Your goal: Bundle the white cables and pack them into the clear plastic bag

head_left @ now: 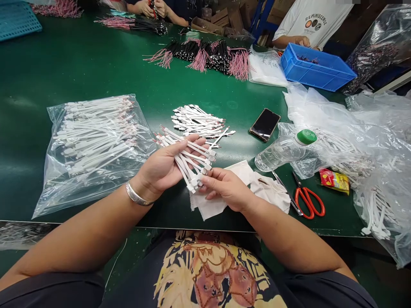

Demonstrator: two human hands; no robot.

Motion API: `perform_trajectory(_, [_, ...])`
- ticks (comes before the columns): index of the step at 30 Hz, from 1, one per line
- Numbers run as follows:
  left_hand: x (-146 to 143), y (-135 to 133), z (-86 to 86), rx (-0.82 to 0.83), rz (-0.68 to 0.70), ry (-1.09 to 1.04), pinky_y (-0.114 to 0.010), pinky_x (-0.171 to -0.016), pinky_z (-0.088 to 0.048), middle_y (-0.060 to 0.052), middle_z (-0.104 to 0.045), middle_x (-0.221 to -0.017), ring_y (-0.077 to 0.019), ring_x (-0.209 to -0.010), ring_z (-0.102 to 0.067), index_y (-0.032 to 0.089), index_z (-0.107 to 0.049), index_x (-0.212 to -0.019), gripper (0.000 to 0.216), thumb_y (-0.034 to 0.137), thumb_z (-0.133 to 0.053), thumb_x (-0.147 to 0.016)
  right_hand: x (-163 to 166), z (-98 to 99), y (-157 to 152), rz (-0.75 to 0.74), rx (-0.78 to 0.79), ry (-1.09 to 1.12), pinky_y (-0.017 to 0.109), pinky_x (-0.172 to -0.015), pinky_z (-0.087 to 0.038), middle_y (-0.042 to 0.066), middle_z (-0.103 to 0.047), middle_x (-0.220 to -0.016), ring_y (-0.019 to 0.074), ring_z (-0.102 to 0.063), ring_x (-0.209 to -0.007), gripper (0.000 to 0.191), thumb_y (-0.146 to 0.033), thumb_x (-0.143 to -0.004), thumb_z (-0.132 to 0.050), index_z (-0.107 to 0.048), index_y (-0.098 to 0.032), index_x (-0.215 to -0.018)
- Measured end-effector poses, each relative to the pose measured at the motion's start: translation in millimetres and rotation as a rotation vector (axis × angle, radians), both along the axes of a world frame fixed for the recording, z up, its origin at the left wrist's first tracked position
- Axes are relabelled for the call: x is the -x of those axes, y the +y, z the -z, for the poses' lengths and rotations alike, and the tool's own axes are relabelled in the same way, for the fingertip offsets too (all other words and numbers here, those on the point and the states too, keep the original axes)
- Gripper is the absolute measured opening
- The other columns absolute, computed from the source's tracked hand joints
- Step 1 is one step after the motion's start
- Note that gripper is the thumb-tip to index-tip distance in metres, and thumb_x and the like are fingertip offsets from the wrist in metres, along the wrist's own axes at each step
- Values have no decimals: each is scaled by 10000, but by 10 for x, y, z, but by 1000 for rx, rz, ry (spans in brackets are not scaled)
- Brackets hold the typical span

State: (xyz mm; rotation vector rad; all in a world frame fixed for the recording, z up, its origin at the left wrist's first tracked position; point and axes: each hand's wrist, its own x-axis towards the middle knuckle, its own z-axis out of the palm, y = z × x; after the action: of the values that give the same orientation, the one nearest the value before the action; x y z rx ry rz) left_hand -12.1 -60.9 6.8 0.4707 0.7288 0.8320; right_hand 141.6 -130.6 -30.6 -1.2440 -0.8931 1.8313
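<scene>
Many white cables [183, 166] lie clasped between left fingers [201, 141] and thumb [178, 147] — right fingers [212, 183] pinching their ends.

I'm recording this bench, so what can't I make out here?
In the head view:
Count of white cables in the left hand: they overlap.
Lower contents of the blue bin: its near wall hides them.
Head of the co-worker in white: cut off by the top edge.
Fine print on the packet: too small.
</scene>
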Motion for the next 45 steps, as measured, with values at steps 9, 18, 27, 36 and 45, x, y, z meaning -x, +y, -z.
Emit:
perform_trajectory(9, [25, 20, 30, -15, -18, 4, -366, -934, -489, -119, -639, -1158, -208, -990, -634, 105, -619, -1090, 272, 169, -444, -892, -5, 18, 3, 115, -17, -19, 176, -531, -467, -3, -638, -713, 96, -621, -652, 297, -434, -701, -714, -616, -155, -738])
perform_trajectory(18, [32, 18, 32, -35, -2, -29, -371, -975, -466, -79, -665, -1117, -196, -1016, -630, 138, -625, -1097, 272, 170, -447, -894, 2, -13, -29, -36, 59, 29, 161, -500, -474, 19, -672, -773, 83, -642, -595, 328, -453, -700, -720, -615, -151, -771])
perform_trajectory(27, [30, 31, 20, -28, -22, -15, -391, -990, -454, -116, -648, -1160, -223, -1060, -614, 110, -624, -1107, 287, 158, -455, -879, -10, 10, -27, 143, -153, -107, 168, -518, -450, -6, -633, -682, 67, -584, -572, 312, -463, -775, -645, -584, -159, -736])
perform_trajectory(36, [-29, -57, 19, -34, 32, -44, -390, -984, -450, -93, -673, -1100, -201, -1000, -634, 139, -629, -1102, 269, 165, -476, -883, 8, -1, -10, 3, 129, 244, 159, -493, -480, 12, -639, -770, 93, -608, -639, 303, -416, -729, -704, -617, -159, -863])
perform_trajectory(45, [-66, -81, 21, -24, 52, -56, -411, -1010, -419, -110, -672, -1114, -217, -1024, -627, 133, -619, -1134, 296, 159, -469, -881, 1, -36, -1, 46, 110, 265, 153, -469, -444, 7, -638, -770, 90, -579, -622, 267, -342, -709, -716, -603, -170, -879])
